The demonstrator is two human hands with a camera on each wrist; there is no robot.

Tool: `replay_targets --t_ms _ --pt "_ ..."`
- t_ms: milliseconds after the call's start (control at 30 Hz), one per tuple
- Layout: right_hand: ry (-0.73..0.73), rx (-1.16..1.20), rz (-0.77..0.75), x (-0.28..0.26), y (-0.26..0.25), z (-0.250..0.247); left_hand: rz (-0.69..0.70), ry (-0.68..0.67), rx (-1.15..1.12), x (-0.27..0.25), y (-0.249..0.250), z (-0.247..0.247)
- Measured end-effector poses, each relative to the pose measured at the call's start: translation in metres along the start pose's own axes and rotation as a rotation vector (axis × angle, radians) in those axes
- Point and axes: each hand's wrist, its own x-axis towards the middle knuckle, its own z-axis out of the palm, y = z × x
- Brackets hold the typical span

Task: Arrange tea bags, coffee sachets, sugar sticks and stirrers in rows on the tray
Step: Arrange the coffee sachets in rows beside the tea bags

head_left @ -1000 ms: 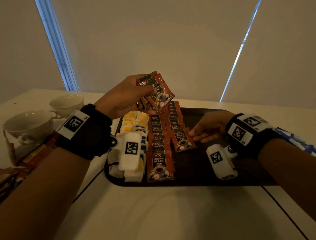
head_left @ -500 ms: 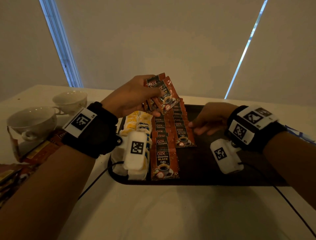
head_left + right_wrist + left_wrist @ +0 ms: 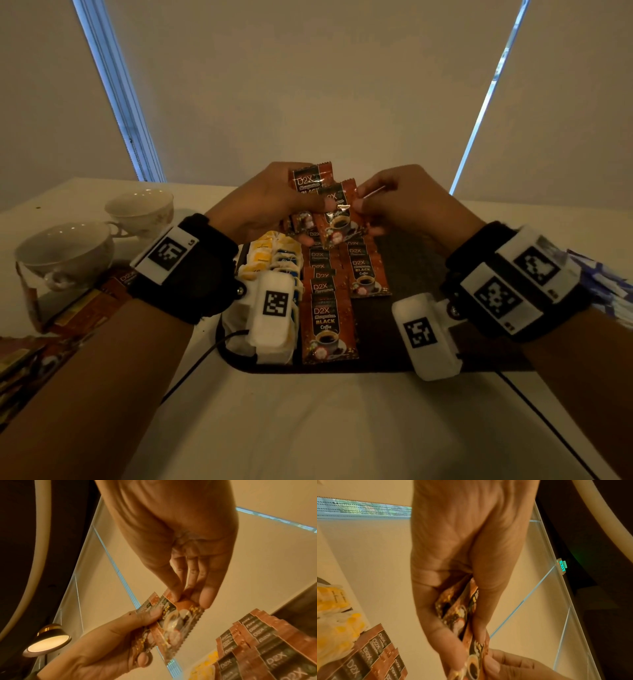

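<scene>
The front coffee sachet (image 3: 337, 214) of my bunch is caught from both sides: my left hand (image 3: 263, 202) clamps the small fan of sachets (image 3: 310, 186) between thumb and curled fingers, and my right hand (image 3: 407, 202) pinches that front sachet's edge with thumb and fingertips (image 3: 175, 593). Both hands hover over the far end of the dark tray (image 3: 418, 260), at about twelve o'clock from me.

Below the hands, the tray carries two overlapping rows of coffee sachets (image 3: 327, 298) running from twelve toward six o'clock; the left row reaches the near rim, and the right row (image 3: 364, 270) stops short of it. At nine o'clock from these rows, along the tray's left side, lies a row of tea bags (image 3: 274, 250) with yellow and white tags, partly hidden behind my left wrist camera (image 3: 274, 308).

Out on the tabletop (image 3: 308, 428), two white teacups (image 3: 65, 250) stand at about ten o'clock. Loose brown packets (image 3: 78, 308) lie just in front of them at nine o'clock. At three o'clock, beyond my right wrist, some blue-and-white packets (image 3: 606, 284) show; I cannot tell what they are.
</scene>
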Motion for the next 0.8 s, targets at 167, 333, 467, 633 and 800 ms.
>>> replay_targets --t_ms 167,333,467,633,800 --pt "-0.024 0.056 0.145 -0.001 0.011 -0.015 -0.025 -0.009 -0.047 0.001 0.002 0.001" --pt "-0.122 0.022 0.334 -0.005 0.040 -0.032 -0.035 -0.012 -0.057 0.001 0.002 -0.002" --pt "-0.297 -0.134 0.528 -0.007 0.055 -0.035 -0.033 -0.021 -0.068 0.001 -0.001 -0.001" --pt "-0.363 -0.239 0.546 -0.003 0.051 -0.028 -0.028 -0.005 -0.047 0.002 -0.001 -0.002" --pt "-0.379 -0.323 0.553 0.005 0.043 -0.020 -0.039 -0.018 -0.027 0.003 -0.003 -0.003"
